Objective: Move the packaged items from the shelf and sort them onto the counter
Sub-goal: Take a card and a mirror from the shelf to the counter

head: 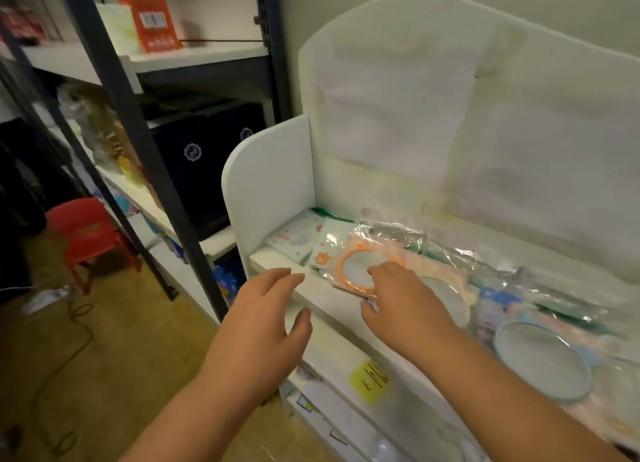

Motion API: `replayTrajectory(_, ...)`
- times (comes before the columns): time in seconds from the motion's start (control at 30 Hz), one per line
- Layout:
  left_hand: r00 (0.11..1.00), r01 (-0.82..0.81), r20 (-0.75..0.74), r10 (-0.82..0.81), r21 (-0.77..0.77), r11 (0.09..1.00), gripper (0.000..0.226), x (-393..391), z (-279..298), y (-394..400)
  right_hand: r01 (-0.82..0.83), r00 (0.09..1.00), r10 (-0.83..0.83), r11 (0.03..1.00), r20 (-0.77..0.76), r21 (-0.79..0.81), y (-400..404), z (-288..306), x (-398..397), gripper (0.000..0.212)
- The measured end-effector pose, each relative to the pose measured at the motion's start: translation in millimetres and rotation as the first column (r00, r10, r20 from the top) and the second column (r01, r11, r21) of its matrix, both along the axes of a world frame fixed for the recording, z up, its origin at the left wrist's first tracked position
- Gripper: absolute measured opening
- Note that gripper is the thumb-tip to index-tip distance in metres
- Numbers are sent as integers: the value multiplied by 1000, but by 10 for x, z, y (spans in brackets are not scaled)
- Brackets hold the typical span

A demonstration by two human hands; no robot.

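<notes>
A white shelf unit (273, 181) holds several packaged items in clear plastic. The nearest is a bag with an orange ring (349, 267) at the shelf's left end. My right hand (405, 309) rests on this bag, fingers spread over its lower edge, thumb near the front lip; it is not lifted. My left hand (263, 326) hovers open just left of it, in front of the shelf's edge, holding nothing. A bag with a pale blue round piece (543, 361) lies further right. Patterned flat packets (304, 236) lie behind the orange one.
A dark metal rack (145, 143) stands to the left with an orange box (149, 14) and dark boxes (207, 156). A red stool (86, 233) and cables sit on the wooden floor. A yellow label (369, 380) sticks to the lower shelf front.
</notes>
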State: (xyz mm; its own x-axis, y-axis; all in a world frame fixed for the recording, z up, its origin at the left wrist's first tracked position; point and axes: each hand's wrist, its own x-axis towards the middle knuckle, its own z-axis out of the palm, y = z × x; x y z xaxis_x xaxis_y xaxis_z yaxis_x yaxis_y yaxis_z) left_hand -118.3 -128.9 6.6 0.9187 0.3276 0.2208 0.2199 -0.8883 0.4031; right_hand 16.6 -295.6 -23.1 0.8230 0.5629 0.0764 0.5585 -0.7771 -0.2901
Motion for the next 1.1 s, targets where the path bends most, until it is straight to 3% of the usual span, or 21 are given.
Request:
replayTrajectory(0.13, 997, 69, -19, -69, 29, 997, 57, 360, -115, 379, 13, 999, -9, 991, 30, -132, 326, -205, 132, 40)
replayTrajectory(0.27, 984, 165, -74, -164, 4, 986, 56, 746, -270, 800, 154, 982, -132, 974, 135, -167, 593, -365, 240, 55)
replayTrajectory(0.43, 955, 277, -95, -281, -62, 959, 56, 1288, -422, 1189, 234, 966, -206, 952, 154, -195, 747, -453, 335, 36)
replayTrajectory(0.53, 928, 345, -122, -352, -77, 935, 50, 1526, -535, 1269, 235, 968, -208, 947, 136, -218, 784, -485, 281, 38)
replayTrajectory(0.8, 903, 343, -147, -403, -318, 884, 28, 1979, -603, 1083, 314, 923, -331, 942, 194, 116, 766, -496, 225, 38)
replayTrajectory(0.9, 904, 279, -191, -381, -411, 868, 48, 2102, -574, 997, 379, 885, -426, 894, 190, 239, 758, -483, 240, 44)
replayTrajectory(1.03, 906, 126, -256, -338, -598, 791, 82, 2300, -574, 918, 450, 861, -503, 823, 75, 347, 703, -406, 266, 43)
replayTrajectory(1.1, 915, 25, -265, -306, -718, 695, 68, 2348, -506, 877, 475, 850, -525, 795, 36, 379, 687, -382, 257, 44)
